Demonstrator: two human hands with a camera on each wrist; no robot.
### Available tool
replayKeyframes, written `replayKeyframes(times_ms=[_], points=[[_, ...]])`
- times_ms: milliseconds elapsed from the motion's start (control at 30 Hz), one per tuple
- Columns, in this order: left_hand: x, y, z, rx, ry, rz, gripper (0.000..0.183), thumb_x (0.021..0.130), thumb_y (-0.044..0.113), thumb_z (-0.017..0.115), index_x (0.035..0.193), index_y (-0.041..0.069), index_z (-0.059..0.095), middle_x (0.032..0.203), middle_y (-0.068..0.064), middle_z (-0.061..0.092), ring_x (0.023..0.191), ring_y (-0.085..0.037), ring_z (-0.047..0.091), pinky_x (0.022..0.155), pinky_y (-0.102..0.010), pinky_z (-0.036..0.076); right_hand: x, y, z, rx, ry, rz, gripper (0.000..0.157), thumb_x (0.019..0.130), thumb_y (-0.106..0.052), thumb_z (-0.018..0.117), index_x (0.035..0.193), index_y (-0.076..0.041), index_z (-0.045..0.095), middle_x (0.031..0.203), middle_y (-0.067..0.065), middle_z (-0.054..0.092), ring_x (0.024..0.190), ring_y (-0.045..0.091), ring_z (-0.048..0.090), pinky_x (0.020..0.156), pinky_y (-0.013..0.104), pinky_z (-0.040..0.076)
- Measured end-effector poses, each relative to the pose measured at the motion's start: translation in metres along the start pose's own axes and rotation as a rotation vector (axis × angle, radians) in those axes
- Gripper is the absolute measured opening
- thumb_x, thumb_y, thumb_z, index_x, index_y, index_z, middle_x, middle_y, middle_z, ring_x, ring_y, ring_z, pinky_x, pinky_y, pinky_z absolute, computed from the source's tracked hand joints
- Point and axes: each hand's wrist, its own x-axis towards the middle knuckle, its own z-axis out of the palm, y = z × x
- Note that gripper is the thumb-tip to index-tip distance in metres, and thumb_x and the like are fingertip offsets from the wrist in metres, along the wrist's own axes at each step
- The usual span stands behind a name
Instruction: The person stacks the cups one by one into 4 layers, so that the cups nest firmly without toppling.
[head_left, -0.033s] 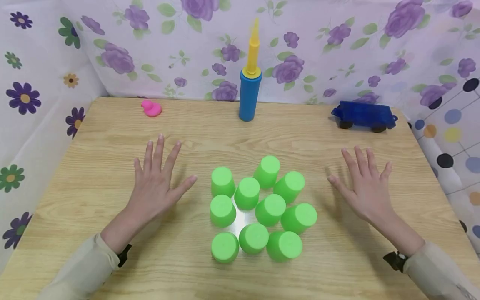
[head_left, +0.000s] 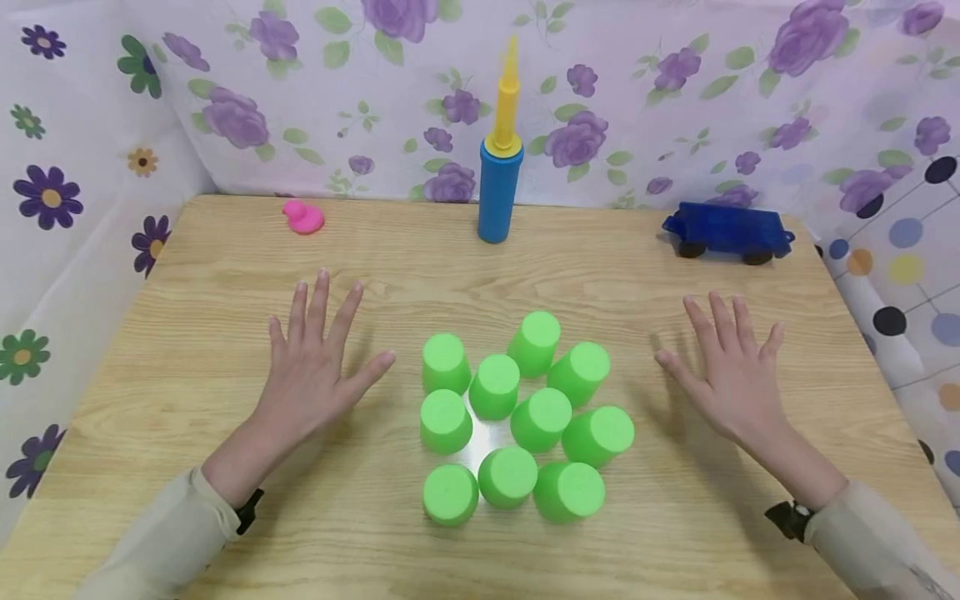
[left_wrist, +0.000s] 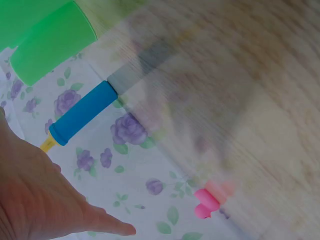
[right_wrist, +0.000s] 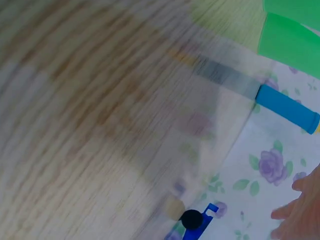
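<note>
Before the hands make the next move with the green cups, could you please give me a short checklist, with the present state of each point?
1. Left hand free: ok, spread and holding nothing.
2. Right hand free: ok, also spread and holding nothing.
3. All green cups standing: ok, ten stand with closed ends up, none tipped over.
4. Cups in even rows: not ok, they form an uneven cluster.
5. Nothing hidden beneath the cups: cannot tell, their insides are out of sight.
6. Pump, pink duck and blue toy vehicle apart from the cups: ok, all lie beyond them.
</note>
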Motion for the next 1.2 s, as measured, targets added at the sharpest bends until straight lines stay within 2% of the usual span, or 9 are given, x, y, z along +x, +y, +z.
replayKeyframes(times_ms=[300,500,667,800,933,1000,1067,1167,1200], points=[[-0.004,0.006,0.002,0.032,-0.046,-0.029,0.087,0.086,0.064,0.046,0.151,0.022,0.007,0.156,-0.010,-0.010,0.141,-0.035,-0.010,0.101,-0.074,0.003,-0.004,0.006,0.006,0.009,-0.020,0.014,0.085,0.088,-0.059,0.046,0.151,-0.020,0.005,0.156,0.012,-0.006,0.140,0.026,-0.019,0.101,0.063,-0.022],[-0.003,0.009,0.004,0.050,-0.038,-0.022,0.088,0.085,0.065,0.047,0.151,0.022,0.007,0.156,-0.011,-0.010,0.142,-0.035,-0.009,0.103,-0.073,0.003,-0.006,0.010,0.002,0.009,-0.030,-0.007,0.083,0.089,-0.058,0.046,0.151,-0.022,0.005,0.156,0.010,-0.008,0.140,0.026,-0.018,0.101,0.064,-0.022],[0.003,0.016,0.004,0.014,-0.023,0.014,0.087,0.086,0.063,0.048,0.151,0.022,0.009,0.156,-0.013,-0.006,0.142,-0.034,-0.007,0.107,-0.068,0.000,0.003,0.007,-0.005,0.016,-0.008,-0.065,0.082,0.089,-0.058,0.048,0.151,-0.021,0.010,0.156,0.015,0.002,0.142,0.032,-0.009,0.102,0.066,-0.019],[0.011,0.024,0.003,-0.048,-0.043,0.051,0.088,0.086,0.061,0.051,0.151,0.019,0.009,0.156,-0.014,-0.002,0.142,-0.034,-0.004,0.110,-0.062,-0.002,0.020,-0.009,-0.009,0.127,-0.001,-0.198,0.077,0.090,-0.049,0.055,0.150,-0.017,0.018,0.153,0.019,0.018,0.142,0.037,0.005,0.105,0.064,-0.015],[0.023,0.033,0.000,-0.215,-0.149,0.136,0.086,0.084,0.056,0.059,0.150,0.020,0.016,0.156,-0.009,0.009,0.142,-0.033,0.005,0.113,-0.058,0.003,0.042,-0.035,-0.008,0.291,-0.061,-0.329,0.071,0.091,-0.038,0.059,0.148,-0.014,0.025,0.150,0.017,0.028,0.141,0.034,0.016,0.110,0.059,-0.009],[0.029,0.038,-0.001,-0.307,-0.221,0.179,0.081,0.083,0.052,0.063,0.148,0.021,0.025,0.154,-0.005,0.020,0.141,-0.029,0.016,0.113,-0.054,0.011,0.052,-0.048,-0.009,0.401,-0.138,-0.362,0.069,0.091,-0.035,0.061,0.148,-0.016,0.027,0.150,0.011,0.029,0.140,0.030,0.021,0.113,0.057,0.002],[0.031,0.042,-0.002,-0.367,-0.283,0.194,0.074,0.082,0.048,0.066,0.143,0.021,0.035,0.149,-0.002,0.033,0.137,-0.026,0.028,0.112,-0.050,0.022,0.060,-0.061,-0.009,0.507,-0.227,-0.384,0.067,0.090,-0.033,0.062,0.147,-0.019,0.029,0.150,0.004,0.031,0.138,0.026,0.026,0.112,0.055,0.014],[0.032,0.046,-0.003,-0.394,-0.319,0.207,0.066,0.081,0.041,0.071,0.137,0.019,0.045,0.137,0.001,0.049,0.127,-0.021,0.044,0.106,-0.044,0.035,0.068,-0.078,-0.008,0.602,-0.345,-0.420,0.065,0.089,-0.033,0.063,0.145,-0.025,0.031,0.148,-0.005,0.033,0.136,0.020,0.030,0.109,0.051,0.028],[0.031,0.047,-0.004,-0.398,-0.321,0.202,0.063,0.081,0.039,0.072,0.135,0.019,0.047,0.133,0.001,0.052,0.122,-0.020,0.048,0.103,-0.042,0.038,0.071,-0.083,-0.007,0.617,-0.370,-0.443,0.065,0.089,-0.033,0.063,0.145,-0.026,0.032,0.147,-0.006,0.034,0.136,0.019,0.031,0.109,0.050,0.028]])
